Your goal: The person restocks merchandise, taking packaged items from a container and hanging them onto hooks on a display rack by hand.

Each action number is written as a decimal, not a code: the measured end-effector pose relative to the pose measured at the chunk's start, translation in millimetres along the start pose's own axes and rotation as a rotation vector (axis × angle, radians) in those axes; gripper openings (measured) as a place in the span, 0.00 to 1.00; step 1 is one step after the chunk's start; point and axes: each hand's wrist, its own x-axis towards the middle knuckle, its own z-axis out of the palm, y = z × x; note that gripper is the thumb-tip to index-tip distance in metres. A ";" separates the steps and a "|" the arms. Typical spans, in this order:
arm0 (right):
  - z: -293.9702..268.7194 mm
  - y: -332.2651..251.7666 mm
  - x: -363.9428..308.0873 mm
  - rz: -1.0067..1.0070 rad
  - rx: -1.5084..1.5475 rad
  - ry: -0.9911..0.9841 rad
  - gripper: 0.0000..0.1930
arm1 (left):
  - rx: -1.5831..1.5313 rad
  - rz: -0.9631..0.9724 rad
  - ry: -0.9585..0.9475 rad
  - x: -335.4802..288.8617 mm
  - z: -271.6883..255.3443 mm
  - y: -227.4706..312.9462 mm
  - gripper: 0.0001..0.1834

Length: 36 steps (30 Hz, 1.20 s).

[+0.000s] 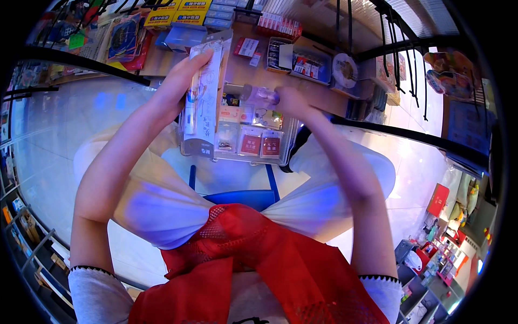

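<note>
My left hand is closed on a long, flat white package with line drawings and a dark grey end. The package stands lengthwise over the left side of a clear basket. My right hand, smeared by motion, is over the basket's far right part. At its fingers is a small see-through, purple-tinted packet, too blurred to name exactly. Inside the basket lie two small red-and-white packs, one of them a red card pack, a pink-and-white box and other small packets.
A wooden shelf behind the basket bears yellow boxes, a blue bin and a tray of small goods. Black hooks jut out at the upper right. A blue stool stands between my knees.
</note>
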 end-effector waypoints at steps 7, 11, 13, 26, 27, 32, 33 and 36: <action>-73.6 -44.0 -85.6 -0.129 0.632 0.257 0.23 | -0.077 0.029 -0.071 3.8 14.0 -1.3 0.22; -65.8 -52.0 -95.8 -0.164 1.095 0.310 0.27 | -0.031 0.070 -0.151 10.0 30.9 -3.0 0.24; -59.3 -55.1 -90.7 -0.201 1.038 0.493 0.34 | 0.002 0.052 -0.153 7.9 41.1 0.6 0.24; -85.3 -28.2 -84.2 -0.303 0.464 1.162 0.24 | -0.035 -0.018 -0.170 27.3 82.7 -2.8 0.21; -83.9 -28.2 -83.7 -0.297 0.465 1.168 0.24 | -0.049 -0.018 -0.168 27.7 87.0 -2.1 0.21; -78.7 -37.7 -83.4 -0.252 0.541 1.062 0.20 | -0.095 -0.012 -0.120 37.6 97.5 -6.2 0.20; -78.0 -35.1 -81.4 -0.254 0.472 1.074 0.21 | -0.155 -0.004 -0.146 42.0 97.8 -8.4 0.20; -78.1 -35.4 -80.8 -0.183 0.412 1.049 0.22 | -0.272 -0.049 -0.192 48.3 99.1 -10.3 0.18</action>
